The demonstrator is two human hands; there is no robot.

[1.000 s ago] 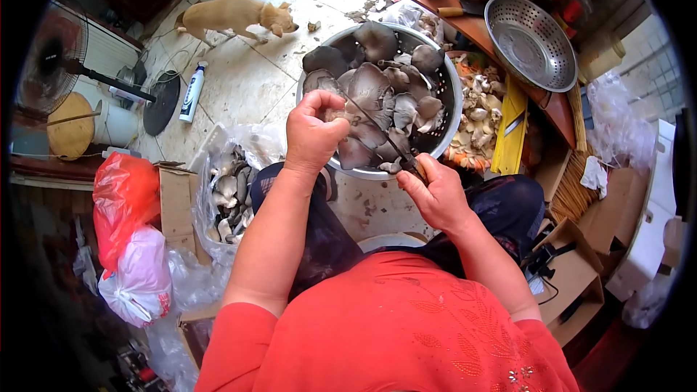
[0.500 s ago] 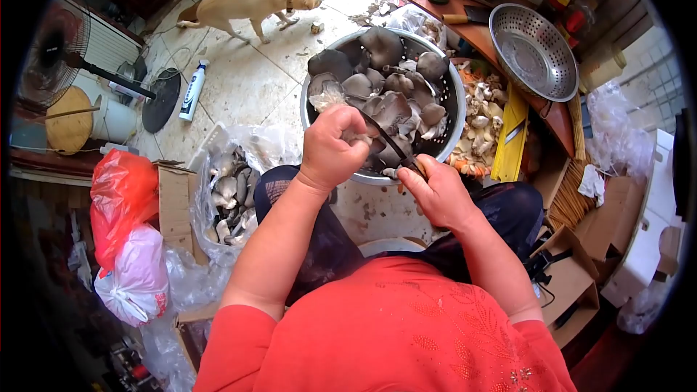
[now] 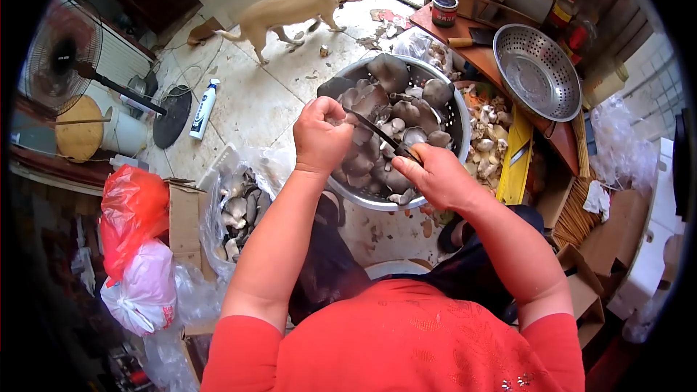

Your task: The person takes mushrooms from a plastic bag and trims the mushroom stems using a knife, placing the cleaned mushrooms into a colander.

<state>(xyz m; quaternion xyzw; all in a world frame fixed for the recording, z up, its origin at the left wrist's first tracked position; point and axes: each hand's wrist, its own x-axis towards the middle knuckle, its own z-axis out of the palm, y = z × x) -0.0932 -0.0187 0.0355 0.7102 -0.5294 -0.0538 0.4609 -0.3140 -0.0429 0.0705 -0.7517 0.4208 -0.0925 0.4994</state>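
Observation:
My right hand (image 3: 434,177) is closed around the handle of a knife (image 3: 377,131), its dark, narrow blade slanting up and left. At the blade's tip, my left hand (image 3: 321,136) is curled shut on an oyster mushroom; the fingers hide most of it. Both hands are over the near side of a perforated metal colander (image 3: 460,127), which is heaped with grey oyster mushrooms (image 3: 417,112). More mushrooms (image 3: 239,207) lie in a clear plastic bag (image 3: 268,165) left of my knees.
A dog (image 3: 294,11) is on the tiled floor ahead. Right of the colander are pale trimmings (image 3: 488,131) and a wooden table (image 3: 475,54) bearing a second colander (image 3: 537,72), a cleaver (image 3: 483,38) and a jar (image 3: 444,9). A fan (image 3: 65,58), spray can (image 3: 205,109) and red bag (image 3: 131,207) are left.
The dog has walked right, toward the doorway. The pale mushroom piece that stuck out above my left hand no longer shows. My right hand still grips the knife, and the view has shifted slightly.

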